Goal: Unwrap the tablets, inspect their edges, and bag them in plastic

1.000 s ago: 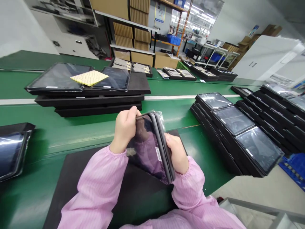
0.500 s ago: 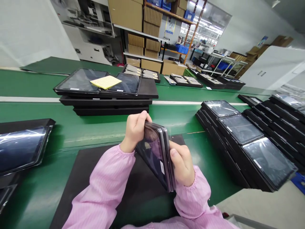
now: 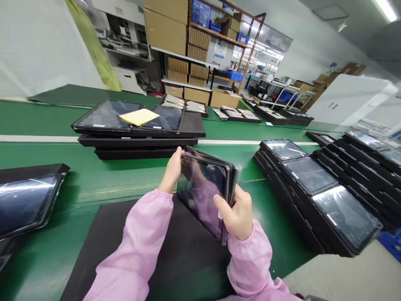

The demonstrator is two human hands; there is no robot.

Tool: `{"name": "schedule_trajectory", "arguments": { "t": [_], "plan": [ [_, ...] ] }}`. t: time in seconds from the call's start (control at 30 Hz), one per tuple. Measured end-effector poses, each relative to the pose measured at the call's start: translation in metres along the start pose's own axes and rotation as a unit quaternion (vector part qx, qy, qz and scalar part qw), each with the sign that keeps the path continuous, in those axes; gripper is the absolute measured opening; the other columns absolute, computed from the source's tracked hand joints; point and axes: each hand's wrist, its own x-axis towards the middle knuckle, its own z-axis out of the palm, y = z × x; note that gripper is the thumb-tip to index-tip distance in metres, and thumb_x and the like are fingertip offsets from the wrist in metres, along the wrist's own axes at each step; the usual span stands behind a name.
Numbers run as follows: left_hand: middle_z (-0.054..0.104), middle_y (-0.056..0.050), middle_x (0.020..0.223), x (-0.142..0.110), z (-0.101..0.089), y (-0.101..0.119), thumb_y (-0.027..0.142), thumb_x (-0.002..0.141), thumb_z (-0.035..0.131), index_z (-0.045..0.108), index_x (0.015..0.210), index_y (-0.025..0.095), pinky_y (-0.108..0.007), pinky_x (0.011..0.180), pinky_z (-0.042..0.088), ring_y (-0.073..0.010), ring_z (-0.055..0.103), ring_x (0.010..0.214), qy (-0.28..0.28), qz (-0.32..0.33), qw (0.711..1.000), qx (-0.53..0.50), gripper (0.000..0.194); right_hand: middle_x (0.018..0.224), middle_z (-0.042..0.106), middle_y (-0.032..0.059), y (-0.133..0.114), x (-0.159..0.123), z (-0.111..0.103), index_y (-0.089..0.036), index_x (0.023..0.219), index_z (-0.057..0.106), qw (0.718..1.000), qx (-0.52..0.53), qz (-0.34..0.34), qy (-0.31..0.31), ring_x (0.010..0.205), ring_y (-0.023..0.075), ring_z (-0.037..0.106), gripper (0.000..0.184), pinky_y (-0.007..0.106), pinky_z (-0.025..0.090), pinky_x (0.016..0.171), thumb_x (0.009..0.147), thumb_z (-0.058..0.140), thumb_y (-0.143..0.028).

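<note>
Upright and tilted, a small stack of dark glossy tablet screens is held between my two hands over a black foam sheet. My left hand is closed on the stack's far left edge, its fingers mostly hidden behind. My right hand grips the right edge, thumb lying across the front screen near a small white label. At the top the screens are slightly fanned, with narrow gaps between them. Clear film shows at the right edge. How many screens are in the stack I cannot tell.
Beyond my hands, black trays carry screens and a yellow dotted card. More stacked trays with screens stand at the right. A film-wrapped screen lies at the left. Everything rests on a green bench.
The stack has turned so its front screen faces me more, and its screens have fanned apart. My right thumb has moved from the side edge onto the front screen. The view has tilted up slightly.
</note>
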Motion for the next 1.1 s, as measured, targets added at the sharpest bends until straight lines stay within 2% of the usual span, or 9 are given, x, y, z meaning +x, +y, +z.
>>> {"name": "schedule_trajectory", "arguments": {
  "t": [0.07, 0.17, 0.27, 0.37, 0.47, 0.53, 0.77, 1.0, 1.1],
  "plan": [
    [0.066, -0.008, 0.063, 0.007, -0.007, -0.002, 0.062, 0.084, 0.044, 0.055, 0.064, 0.024, -0.035, 0.072, 0.052, -0.0278, 0.068, 0.081, -0.01, -0.062, 0.997, -0.033, 0.044, 0.044, 0.034, -0.0089, -0.002, -0.001, 0.007, -0.025, 0.062, 0.043, 0.999, -0.006, -0.036, 0.002, 0.035, 0.0092, 0.032, 0.021, 0.023, 0.029, 0.037, 0.077, 0.057, -0.026],
    [0.058, -0.003, 0.055, 0.007, -0.015, 0.005, 0.064, 0.084, 0.047, 0.05, 0.06, 0.025, -0.031, 0.063, 0.048, -0.0223, 0.061, 0.065, 0.055, -0.063, 0.993, -0.085, 0.046, 0.042, 0.041, -0.0081, -0.005, -0.009, 0.014, -0.023, 0.073, 0.057, 0.994, -0.024, -0.101, -0.038, 0.032, 0.0112, 0.04, 0.005, 0.024, 0.035, 0.037, 0.078, 0.056, -0.023],
    [0.054, 0.0, 0.056, 0.005, -0.025, 0.014, 0.061, 0.089, 0.043, 0.052, 0.064, 0.024, -0.027, 0.059, 0.044, -0.0163, 0.052, 0.056, 0.1, -0.023, 0.984, -0.147, 0.045, 0.047, 0.059, -0.0037, -0.007, -0.021, 0.016, -0.011, 0.113, 0.065, 0.971, -0.079, -0.119, -0.191, 0.038, 0.0189, 0.058, 0.04, 0.028, 0.045, 0.043, 0.078, 0.053, -0.024],
    [0.05, 0.001, 0.057, 0.008, -0.034, 0.016, 0.059, 0.093, 0.042, 0.052, 0.065, 0.023, -0.026, 0.057, 0.042, -0.0137, 0.046, 0.053, 0.112, 0.039, 0.98, -0.158, 0.047, 0.062, 0.073, 0.0043, -0.007, -0.03, 0.021, 0.001, 0.142, 0.048, 0.903, -0.161, -0.063, -0.392, 0.051, 0.028, 0.071, 0.068, 0.035, 0.051, 0.049, 0.079, 0.052, -0.024],
    [0.046, 0.001, 0.054, 0.013, -0.038, 0.009, 0.054, 0.097, 0.04, 0.047, 0.058, 0.023, -0.026, 0.057, 0.041, -0.0129, 0.043, 0.051, 0.087, 0.089, 0.977, -0.171, 0.05, 0.08, 0.079, 0.0144, -0.008, -0.03, 0.03, 0.008, 0.15, 0.035, 0.831, -0.238, -0.018, -0.503, 0.068, 0.0352, 0.076, 0.08, 0.041, 0.056, 0.058, 0.079, 0.054, -0.023],
    [0.047, 0.001, 0.053, 0.017, -0.037, 0.003, 0.05, 0.099, 0.039, 0.047, 0.056, 0.023, -0.026, 0.059, 0.042, -0.0128, 0.044, 0.051, 0.068, 0.087, 0.976, -0.187, 0.052, 0.086, 0.08, 0.0166, -0.009, -0.027, 0.038, 0.008, 0.153, 0.029, 0.813, -0.261, 0.004, -0.521, 0.075, 0.0364, 0.077, 0.083, 0.043, 0.058, 0.064, 0.08, 0.054, -0.023],
    [0.057, -0.001, 0.059, 0.02, -0.038, 0.0, 0.042, 0.094, 0.051, 0.058, 0.059, 0.019, -0.024, 0.066, 0.046, -0.012, 0.054, 0.058, 0.048, 0.07, 0.96, -0.268, 0.042, 0.083, 0.08, 0.0132, -0.007, -0.023, 0.055, 0.008, 0.157, 0.017, 0.808, -0.251, 0.045, -0.531, 0.079, 0.037, 0.078, 0.094, 0.046, 0.06, 0.073, 0.082, 0.063, -0.028],
    [0.045, 0.002, 0.055, -0.004, -0.041, 0.031, 0.035, 0.081, 0.061, 0.053, 0.056, 0.02, -0.026, 0.052, 0.036, -0.0116, 0.04, 0.052, 0.0, 0.187, 0.962, -0.198, 0.03, 0.078, 0.079, 0.0068, -0.014, -0.025, 0.025, 0.001, 0.157, 0.024, 0.813, -0.167, 0.067, -0.554, 0.07, 0.029, 0.077, 0.107, 0.036, 0.06, 0.068, 0.073, 0.081, -0.031],
    [0.046, 0.001, 0.056, -0.011, -0.039, 0.04, 0.033, 0.079, 0.058, 0.056, 0.059, 0.02, -0.026, 0.05, 0.034, -0.012, 0.04, 0.053, -0.037, 0.199, 0.964, -0.175, 0.025, 0.087, 0.078, 0.0064, -0.004, -0.019, 0.012, -0.007, 0.156, 0.033, 0.817, -0.086, 0.054, -0.568, 0.072, 0.0246, 0.075, 0.112, 0.033, 0.06, 0.07, 0.067, 0.089, -0.046]
  ]
}}
